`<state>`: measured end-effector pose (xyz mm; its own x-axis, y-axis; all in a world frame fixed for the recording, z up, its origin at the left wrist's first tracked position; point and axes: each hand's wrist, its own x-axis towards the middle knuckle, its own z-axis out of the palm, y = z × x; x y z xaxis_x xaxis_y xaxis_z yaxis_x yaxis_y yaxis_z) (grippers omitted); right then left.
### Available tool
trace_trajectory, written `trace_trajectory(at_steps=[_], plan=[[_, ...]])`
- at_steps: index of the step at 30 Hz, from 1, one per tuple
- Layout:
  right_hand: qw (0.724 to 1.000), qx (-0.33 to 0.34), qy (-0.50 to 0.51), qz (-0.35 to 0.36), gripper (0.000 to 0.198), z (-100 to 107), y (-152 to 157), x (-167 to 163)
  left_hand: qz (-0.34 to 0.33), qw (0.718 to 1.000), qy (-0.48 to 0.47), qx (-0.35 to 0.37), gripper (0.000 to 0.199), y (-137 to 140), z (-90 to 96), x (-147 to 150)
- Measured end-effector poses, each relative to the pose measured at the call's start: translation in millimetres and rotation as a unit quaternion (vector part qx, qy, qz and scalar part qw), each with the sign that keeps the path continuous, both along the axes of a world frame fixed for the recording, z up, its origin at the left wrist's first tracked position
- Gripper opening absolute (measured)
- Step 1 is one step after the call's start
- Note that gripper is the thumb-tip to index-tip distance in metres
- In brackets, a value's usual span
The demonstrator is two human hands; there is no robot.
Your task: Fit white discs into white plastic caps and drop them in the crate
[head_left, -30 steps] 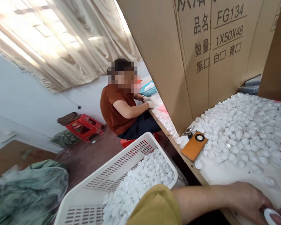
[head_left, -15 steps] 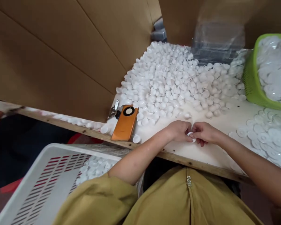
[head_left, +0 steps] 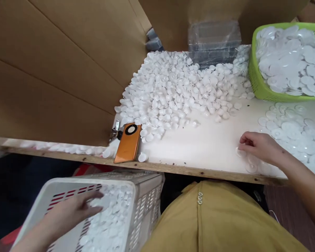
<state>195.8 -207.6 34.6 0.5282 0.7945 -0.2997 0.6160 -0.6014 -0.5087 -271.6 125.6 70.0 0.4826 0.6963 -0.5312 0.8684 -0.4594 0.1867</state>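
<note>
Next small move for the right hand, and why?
Probably lift the disc just clear of the table: the right hand is already at it, by the near-side edge of the loose discs. The left hand is open over the basket; whether it holds anything is blurred.

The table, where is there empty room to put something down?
The biggest bare patch on the table lies between the orange phone and the right hand, with small white pieces heaped behind and the wooden edge in front. A narrower gap runs back toward the green basket. Crowded: the back, and the right, where flat discs spread.
</note>
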Motion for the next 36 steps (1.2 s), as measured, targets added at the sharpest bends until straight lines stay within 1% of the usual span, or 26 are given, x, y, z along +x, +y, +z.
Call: trace_trajectory(at_steps=[1,2,3,4,5,6,8,9,10,11,12,13,15,17,19,21,23,25,30,33,36], plan=[[0.999,-0.017,-0.033,0.016,0.011,-5.4,-6.0,0.5,0.027,0.999,0.039,0.027,0.033,3.9,0.2,-14.6],[0.997,-0.027,-0.063,0.031,0.015,-10.9,-9.8,-0.3,0.046,0.996,0.051,0.056,0.036,2.8,0.7,-18.6],[0.994,-0.029,-0.091,0.043,0.018,-15.9,-11.8,-1.8,0.048,0.995,0.035,0.078,0.039,-2.7,1.0,-11.9],[0.992,-0.027,-0.114,0.053,0.019,-19.8,-12.5,-3.5,0.038,0.994,-0.012,0.101,0.041,-11.4,0.4,4.9],[0.99,-0.024,-0.127,0.06,0.019,-22.4,-12.2,-5.0,0.013,0.99,-0.077,0.118,0.041,-21.9,-1.4,29.9],[0.989,-0.021,-0.128,0.066,0.017,-23.7,-11.4,-6.0,-0.023,0.981,-0.149,0.126,0.039,-32.7,-4.7,61.1],[0.992,-0.022,-0.103,0.063,0.014,-22.5,-9.8,-7.2,-0.089,0.952,-0.265,0.128,0.033,-51.6,-15.7,132.1],[0.995,-0.022,-0.082,0.055,0.013,-20.8,-9.4,-7.6,-0.124,0.934,-0.309,0.127,0.029,-58.7,-22.7,167.6],[0.997,-0.018,-0.056,0.044,0.013,-18.6,-9.3,-8.4,-0.159,0.915,-0.342,0.141,0.026,-64.1,-29.9,200.6],[0.999,-0.006,-0.024,0.028,0.013,-16.5,-9.2,-9.7,-0.193,0.902,-0.354,0.155,0.026,-68.0,-36.9,230.1],[1.0,0.015,0.015,0.007,0.014,-14.4,-8.9,-11.6,-0.216,0.896,-0.352,0.165,0.03,-70.8,-43.2,255.1],[0.997,0.045,0.062,-0.019,0.018,-12.6,-7.9,-14.1,-0.234,0.896,-0.341,0.164,0.03,-73.1,-48.5,275.2],[0.977,0.104,0.169,-0.08,0.03,-9.4,-1.7,-20.5,-0.246,0.906,-0.315,0.139,0.025,-78.1,-56.1,300.6],[0.947,0.14,0.258,-0.131,0.04,-6.5,11.5,-27.4,-0.244,0.913,-0.314,0.09,0.019,-86.1,-61.1,309.1],[0.922,0.157,0.318,-0.158,0.043,-4.6,30.6,-33.1,-0.241,0.909,-0.338,0.03,0.019,-96.9,-65.3,306.8],[0.902,0.163,0.363,-0.165,0.047,-5.3,51.6,-36.9,-0.242,0.9,-0.362,-0.028,0.02,-107.5,-69.3,300.9],[0.892,0.151,0.395,-0.161,0.049,-9.1,70.0,-39.2,-0.238,0.894,-0.374,-0.064,0.019,-114.8,-72.8,296.5],[0.893,0.124,0.405,-0.151,0.048,-14.4,83.1,-40.3,-0.235,0.891,-0.379,-0.079,0.019,-117.0,-75.4,295.4],[0.918,0.043,0.37,-0.137,0.038,-20.9,96.0,-38.3,-0.227,0.888,-0.388,-0.097,0.016,-112.2,-79.9,299.5],[0.919,0.016,0.369,-0.139,0.032,-20.6,98.0,-36.3,-0.224,0.895,-0.375,-0.094,0.017,-111.6,-81.6,301.5],[0.925,0.001,0.357,-0.131,0.025,-19.9,100.3,-35.4,-0.223,0.905,-0.35,-0.088,0.019,-108.9,-77.9,301.8]])
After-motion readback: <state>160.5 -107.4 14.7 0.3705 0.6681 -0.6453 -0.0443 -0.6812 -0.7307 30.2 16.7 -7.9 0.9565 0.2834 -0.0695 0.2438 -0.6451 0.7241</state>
